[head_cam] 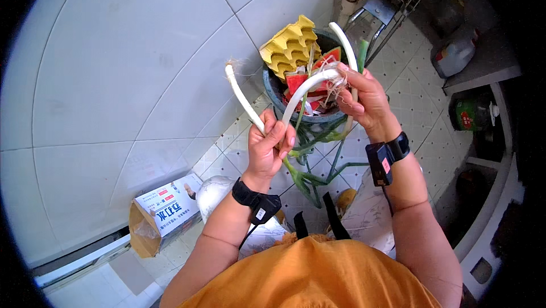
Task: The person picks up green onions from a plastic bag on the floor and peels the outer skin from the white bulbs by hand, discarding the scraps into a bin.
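Observation:
My left hand [268, 143] grips the white stems of leeks or large scallions, their green leaves [305, 178] hanging below toward the floor. One stem [243, 97] sticks up to the left, with dry roots at its tip. A second stem [302, 90] arches across to my right hand [369, 101], whose thumb and fingertips pinch its stringy root end. Another white stem [346, 43] rises by the right hand and passes behind its fingers; whether that hand holds it too is unclear. Beneath both hands stands a round waste bin [267, 84] containing watermelon rinds [295, 82] and a yellow egg carton [290, 50].
A printed cardboard box [179, 205] lies open on the tiled floor at left, near the tiled wall [140, 52]. Beyond the bin is a metal folding frame [379, 9]. At right, a plastic jug [456, 54] and a bottle with a green label [467, 114] sit around shelving [503, 116].

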Motion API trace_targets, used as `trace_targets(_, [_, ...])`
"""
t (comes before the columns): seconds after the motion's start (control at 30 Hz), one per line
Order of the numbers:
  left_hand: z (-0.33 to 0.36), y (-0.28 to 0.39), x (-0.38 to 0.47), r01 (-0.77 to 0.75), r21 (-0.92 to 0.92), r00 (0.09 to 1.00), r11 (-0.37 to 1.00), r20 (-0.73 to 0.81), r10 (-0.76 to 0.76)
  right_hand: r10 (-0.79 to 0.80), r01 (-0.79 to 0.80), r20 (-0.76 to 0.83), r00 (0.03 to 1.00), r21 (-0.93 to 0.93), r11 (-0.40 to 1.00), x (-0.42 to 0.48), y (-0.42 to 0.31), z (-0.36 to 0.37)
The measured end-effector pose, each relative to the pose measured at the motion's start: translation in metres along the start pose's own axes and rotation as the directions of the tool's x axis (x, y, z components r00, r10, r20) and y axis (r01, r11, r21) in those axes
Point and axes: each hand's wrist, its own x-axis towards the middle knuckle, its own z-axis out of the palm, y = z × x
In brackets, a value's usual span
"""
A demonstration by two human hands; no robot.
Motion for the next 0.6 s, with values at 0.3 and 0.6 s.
trace_targets(0.3, [-0.008,-0.027,-0.010,0.137,0.048,0.988,0.989,-0.082,-0.133,-0.411,0.400,0.044,0.911,0.161,0.903,-0.013,-0.046,-0.003])
trace_targets(0.6, [0.001,0.002,-0.005,-0.159,0.149,0.980,0.976,-0.099,0.174,-0.172,-0.051,-0.272,0.947,-0.653,0.755,0.017,-0.001,-0.010])
